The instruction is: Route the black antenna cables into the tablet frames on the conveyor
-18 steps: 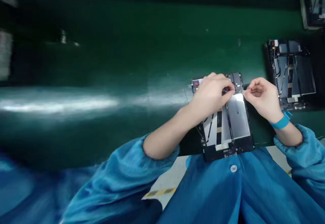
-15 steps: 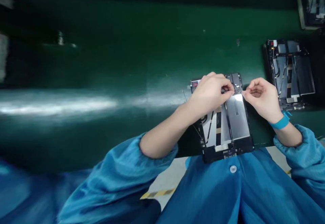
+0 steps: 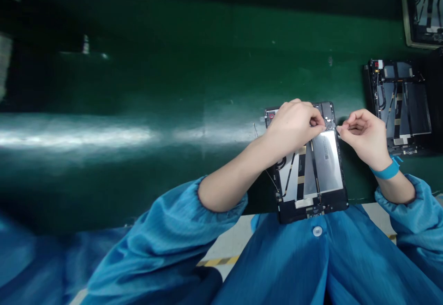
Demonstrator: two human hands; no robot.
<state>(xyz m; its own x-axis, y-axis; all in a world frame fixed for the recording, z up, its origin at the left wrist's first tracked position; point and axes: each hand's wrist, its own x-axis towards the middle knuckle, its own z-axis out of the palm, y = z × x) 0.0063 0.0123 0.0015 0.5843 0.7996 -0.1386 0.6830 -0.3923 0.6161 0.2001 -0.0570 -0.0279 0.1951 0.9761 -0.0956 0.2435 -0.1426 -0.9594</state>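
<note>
An opened tablet (image 3: 325, 162) lies at the table's front edge, its inside facing up with dark ribbon cables and a silvery panel showing. Over its upper part rests my left hand (image 3: 297, 120), thumb and forefinger pinched near the round camera opening; whatever is between those fingertips is too small to make out. My right hand (image 3: 365, 134), with a blue band at the wrist, is closed in a pinch beside the tablet's upper right edge. What its fingertips hold, if anything, cannot be seen. A thin loose wire (image 3: 272, 180) sticks out along the tablet's left side.
Further right, another opened tablet (image 3: 417, 106) lies on the green table (image 3: 180, 74). A third opened tablet (image 3: 427, 14) sits in the far right corner, partly cut off. At the lower left is blurred blue clothing (image 3: 31, 263).
Both hands keep their pinches near the tablet's upper right edge, with the right fingertips slightly further from the left ones. The whole view has shifted a little.
</note>
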